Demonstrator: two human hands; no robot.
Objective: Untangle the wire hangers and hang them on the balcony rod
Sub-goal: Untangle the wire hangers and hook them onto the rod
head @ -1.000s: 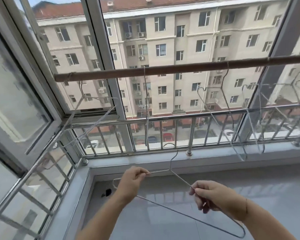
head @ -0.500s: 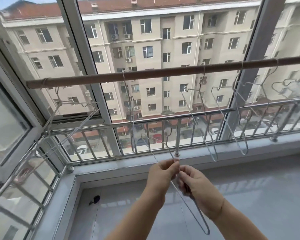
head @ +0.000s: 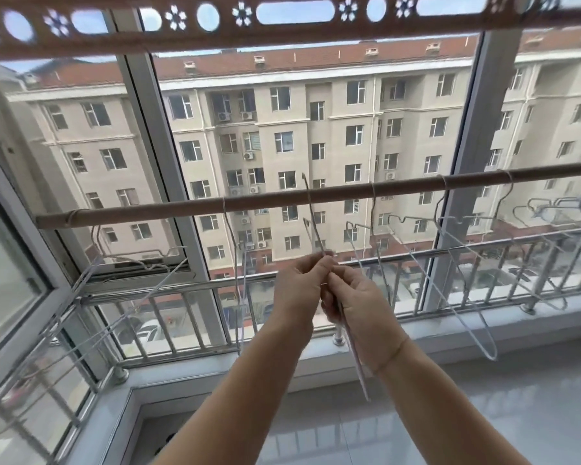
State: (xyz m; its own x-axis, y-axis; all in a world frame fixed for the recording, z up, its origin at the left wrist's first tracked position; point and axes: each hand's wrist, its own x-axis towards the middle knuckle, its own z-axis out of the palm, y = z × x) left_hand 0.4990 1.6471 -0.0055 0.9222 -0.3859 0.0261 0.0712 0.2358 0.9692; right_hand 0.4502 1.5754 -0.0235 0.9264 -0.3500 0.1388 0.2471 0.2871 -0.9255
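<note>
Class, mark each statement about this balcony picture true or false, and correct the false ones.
1. The left hand and the right hand both grip one wire hanger. True.
2. The wire hanger's hook end points upward, toward the rod. True.
3. The rod carries nothing. False: several hangers already hang on it.
4. The railing outside the window is wooden. False: it is shiny metal.

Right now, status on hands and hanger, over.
Left hand, right hand pinch one wire hanger. Hook up at rod, not clearly on. Hung hangers either side.
</note>
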